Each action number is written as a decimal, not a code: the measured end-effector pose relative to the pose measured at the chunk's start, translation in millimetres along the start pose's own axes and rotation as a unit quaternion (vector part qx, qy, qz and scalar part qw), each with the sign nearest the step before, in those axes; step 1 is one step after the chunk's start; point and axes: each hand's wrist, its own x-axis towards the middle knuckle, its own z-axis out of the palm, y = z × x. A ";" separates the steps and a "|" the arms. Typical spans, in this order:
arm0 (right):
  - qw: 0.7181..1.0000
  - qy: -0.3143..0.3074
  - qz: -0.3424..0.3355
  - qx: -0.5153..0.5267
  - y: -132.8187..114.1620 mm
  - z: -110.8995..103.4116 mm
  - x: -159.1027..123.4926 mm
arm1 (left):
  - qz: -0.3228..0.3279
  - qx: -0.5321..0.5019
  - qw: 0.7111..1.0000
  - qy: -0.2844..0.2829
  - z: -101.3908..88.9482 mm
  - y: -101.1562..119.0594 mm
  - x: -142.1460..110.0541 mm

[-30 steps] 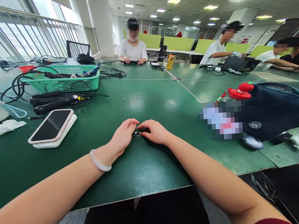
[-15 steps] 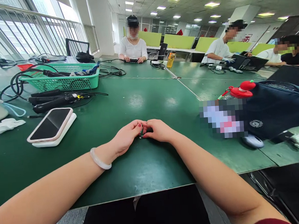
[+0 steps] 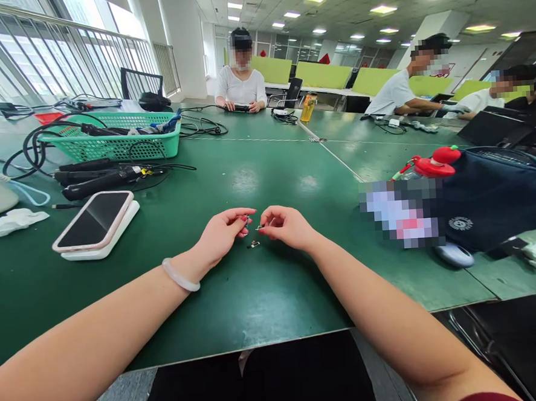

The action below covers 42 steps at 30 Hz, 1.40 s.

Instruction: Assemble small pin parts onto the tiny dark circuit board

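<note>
Head view: saw, at the left, a crumpled white item (image 3: 12, 222) lying on the green table (image 3: 203, 325), then a pink-rimmed phone (image 3: 94, 220) resting askew on a white slab (image 3: 92, 253). Noted black objects (image 3: 98, 183) behind the phone, and a mint-green basket (image 3: 119, 150) farther back. Towards the middle, found the left hand (image 3: 222, 235) with fingers drawn together around a small dark piece (image 3: 247, 220), mostly hidden. Spotted a few tiny parts (image 3: 255, 245) on the table near those fingertips, too small to identify. Next, found the right hand (image 3: 290, 228), apart from the left, with thumb and fingertip pinching a tiny pale piece (image 3: 259, 228). Farther right, saw a red-topped bottle (image 3: 436, 165) beside a dark blue bag (image 3: 503, 186), with a computer mouse (image 3: 453, 255) just in front of the bag.
</note>
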 end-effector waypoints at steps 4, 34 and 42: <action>1.000 0.008 -0.003 0.029 0.4 2.6 1.2 | 0.041 0.058 0.996 -0.048 1.0 -5.5 -0.9; 0.998 0.054 -0.040 0.016 -4.2 7.1 -0.2 | 0.037 0.082 0.993 -0.076 -2.7 -13.6 2.2; 0.997 0.059 -0.028 0.040 -2.9 6.9 0.6 | 0.111 0.235 0.965 -0.041 -2.5 -4.7 -3.1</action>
